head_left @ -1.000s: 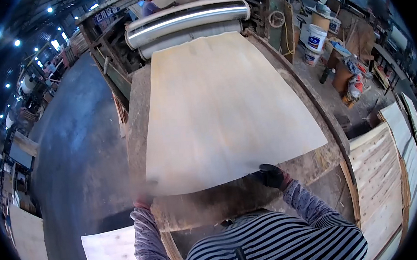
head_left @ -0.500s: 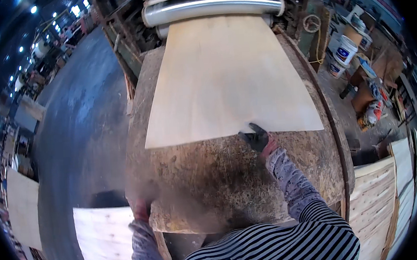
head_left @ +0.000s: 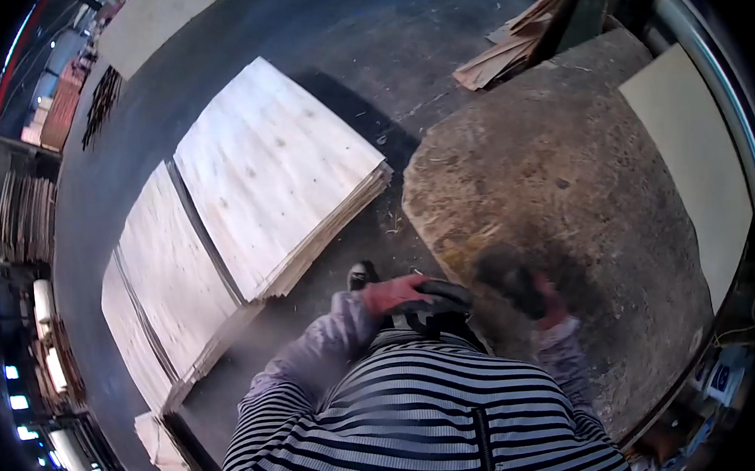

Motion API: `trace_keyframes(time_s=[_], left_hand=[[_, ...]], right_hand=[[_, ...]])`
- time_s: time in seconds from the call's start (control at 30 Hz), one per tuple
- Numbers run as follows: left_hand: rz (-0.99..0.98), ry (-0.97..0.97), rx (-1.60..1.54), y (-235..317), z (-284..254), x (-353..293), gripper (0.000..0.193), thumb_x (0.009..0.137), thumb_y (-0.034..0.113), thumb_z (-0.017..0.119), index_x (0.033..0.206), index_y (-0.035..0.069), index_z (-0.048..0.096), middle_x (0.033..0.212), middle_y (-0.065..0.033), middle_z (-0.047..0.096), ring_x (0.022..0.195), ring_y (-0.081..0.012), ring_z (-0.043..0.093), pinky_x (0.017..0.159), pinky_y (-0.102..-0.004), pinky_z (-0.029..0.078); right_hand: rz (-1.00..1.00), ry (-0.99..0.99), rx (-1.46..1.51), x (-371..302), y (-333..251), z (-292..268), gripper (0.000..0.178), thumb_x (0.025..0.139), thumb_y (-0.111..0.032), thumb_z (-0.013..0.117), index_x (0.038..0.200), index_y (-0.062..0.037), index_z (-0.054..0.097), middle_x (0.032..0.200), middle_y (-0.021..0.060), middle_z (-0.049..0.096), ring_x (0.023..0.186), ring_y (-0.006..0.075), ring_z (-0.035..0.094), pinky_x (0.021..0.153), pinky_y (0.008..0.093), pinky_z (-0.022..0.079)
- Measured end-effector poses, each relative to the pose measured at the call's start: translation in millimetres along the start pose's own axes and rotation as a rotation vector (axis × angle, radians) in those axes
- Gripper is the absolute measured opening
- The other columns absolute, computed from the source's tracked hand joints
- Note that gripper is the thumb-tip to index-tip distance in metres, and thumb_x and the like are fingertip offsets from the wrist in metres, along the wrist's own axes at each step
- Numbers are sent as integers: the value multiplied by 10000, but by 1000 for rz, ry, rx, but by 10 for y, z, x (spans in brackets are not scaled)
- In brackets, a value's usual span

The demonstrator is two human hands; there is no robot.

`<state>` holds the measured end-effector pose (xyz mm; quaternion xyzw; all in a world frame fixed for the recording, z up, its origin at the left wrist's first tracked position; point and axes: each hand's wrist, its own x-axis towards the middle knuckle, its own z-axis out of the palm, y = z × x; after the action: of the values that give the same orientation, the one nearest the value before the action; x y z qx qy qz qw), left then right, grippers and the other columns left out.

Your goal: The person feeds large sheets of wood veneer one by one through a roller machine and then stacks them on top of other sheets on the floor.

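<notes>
My left hand [head_left: 415, 295], in a red and black work glove, is in front of my waist. Its dark fingers stretch to the right, fairly loose, with nothing seen in them. My right hand [head_left: 521, 288], gloved alike, is over the near edge of the worn brown table [head_left: 557, 170]; motion smears its fingers. On the table's far right lies a pale veneer sheet [head_left: 696, 161], its other end beside a shiny metal roller [head_left: 716, 63]. To the left, apart from both hands, stands a stack of pale wood sheets [head_left: 277, 172].
More sheet stacks [head_left: 170, 267] adjoin the first on the left. Loose veneer pieces [head_left: 513, 42] lie beyond the table by a dark machine frame. Another pale sheet [head_left: 157, 23] is at the far left. White buckets [head_left: 722, 379] stand at the lower right.
My view has swung left, from the roller toward the stacks. My right hand has left the veneer sheet's near edge, and the sheet lies farther into the roller. My left hand is now by my waist.
</notes>
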<state>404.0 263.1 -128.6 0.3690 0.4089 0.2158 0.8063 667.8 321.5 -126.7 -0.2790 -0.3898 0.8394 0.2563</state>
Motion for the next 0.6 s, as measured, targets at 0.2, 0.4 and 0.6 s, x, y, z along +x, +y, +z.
trace_keyframes(time_s=[0.2, 0.4, 0.6], left_hand=[[452, -65, 267, -597, -1028, -336, 361, 855, 170, 520, 1177, 8, 496, 1220, -105, 496, 1091, -196, 479, 948, -318, 363], [37, 185, -79, -1304, -2361, -1094, 266, 848, 133, 555, 1079, 1, 545, 974, -51, 594, 892, -143, 544, 764, -270, 438], [122, 378, -173, -2261, -3264, -1786, 225, 818, 100, 559, 1021, 5, 576, 900, -76, 606, 791, -130, 563, 673, -256, 459]], right_hand=[[219, -132, -96, 1357, 1168, 621, 354, 831, -141, 541, 1164, -25, 510, 1091, 80, 559, 976, 173, 541, 877, 308, 413], [359, -73, -196, 2263, 1734, 1410, 334, 853, -184, 509, 1163, -57, 519, 1071, 55, 571, 958, 153, 541, 846, 285, 423], [501, -131, -132, 3262, 2405, 2158, 321, 876, -226, 478, 1161, -89, 528, 1051, 30, 582, 941, 132, 541, 815, 261, 434]])
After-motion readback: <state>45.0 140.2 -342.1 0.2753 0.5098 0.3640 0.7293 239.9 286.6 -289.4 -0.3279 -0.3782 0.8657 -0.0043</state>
